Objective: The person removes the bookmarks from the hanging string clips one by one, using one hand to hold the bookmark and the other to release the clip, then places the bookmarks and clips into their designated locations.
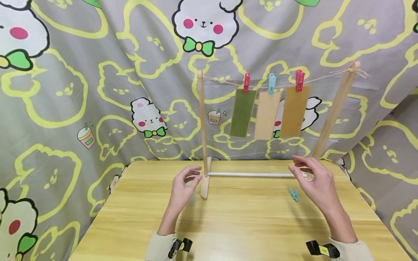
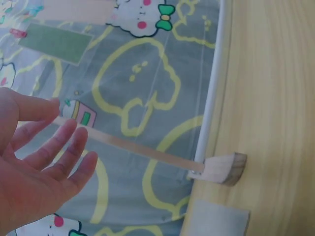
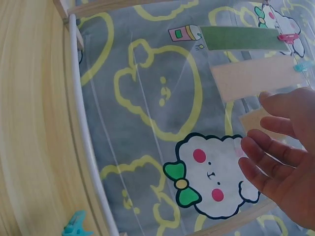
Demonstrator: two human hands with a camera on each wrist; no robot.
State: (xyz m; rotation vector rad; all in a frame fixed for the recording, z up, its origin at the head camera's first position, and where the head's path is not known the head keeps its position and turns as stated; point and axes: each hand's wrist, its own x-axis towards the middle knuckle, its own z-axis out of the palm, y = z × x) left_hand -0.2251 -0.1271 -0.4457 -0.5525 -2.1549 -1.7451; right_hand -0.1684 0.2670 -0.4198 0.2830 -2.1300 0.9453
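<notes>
Person's left hand (image 1: pixel 181 186) and right hand (image 1: pixel 319 185), each grip loosely curved and empty, slim wooden post (image 1: pixel 203 127) near left, blue plastic clothespin (image 1: pixel 295 197) near right, green, cream and ochre rectangular cards (image 1: pixel 267 117) pegged above.

A fabric-screened nook, the kind of building unclear: cartoon-printed cloth (image 1: pixel 183 81) hangs beyond the hands (image 1: pixel 184 186) (image 1: pixel 317 183) and to either side, with a wood-grain counter (image 1: pixel 248 217) below them.

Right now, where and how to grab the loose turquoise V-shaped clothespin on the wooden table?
Probably pinch the turquoise clothespin across its spread prongs, from above, with the right hand: its V opens toward the slim white rod, leaving both prongs exposed, and that hand is nearer.
</notes>
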